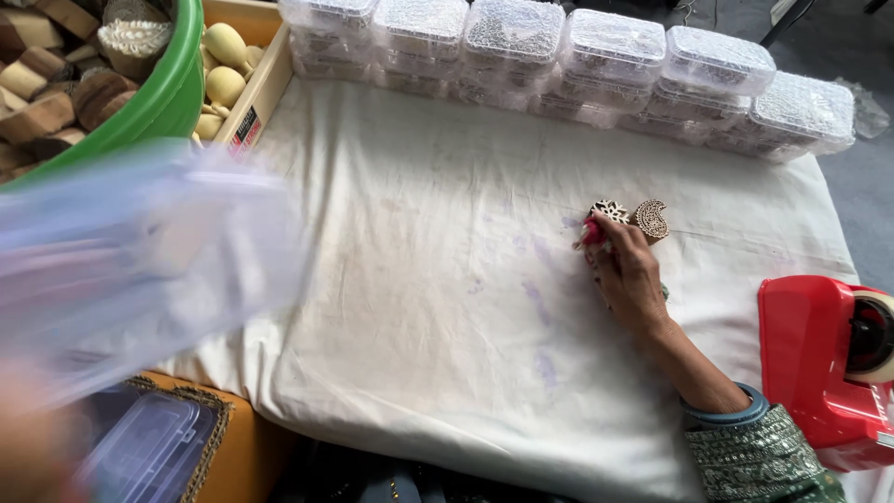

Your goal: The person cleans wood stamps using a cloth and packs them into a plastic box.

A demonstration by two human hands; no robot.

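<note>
white cloth (419,307) over the bench, right hand (626,270) pinching a carved wooden stamp (610,212), paisley-shaped stamp (651,219) just beside, left hand (37,447) blurred, grip unclear, near blurred clear plastic (140,251)

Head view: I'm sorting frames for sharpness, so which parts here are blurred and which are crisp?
Head view: the left hand and the clear plastic bag it holds are smeared by motion blur; the right hand, the carved wooden blocks at its fingertips and the white cloth are sharp, in soft even light.
</note>
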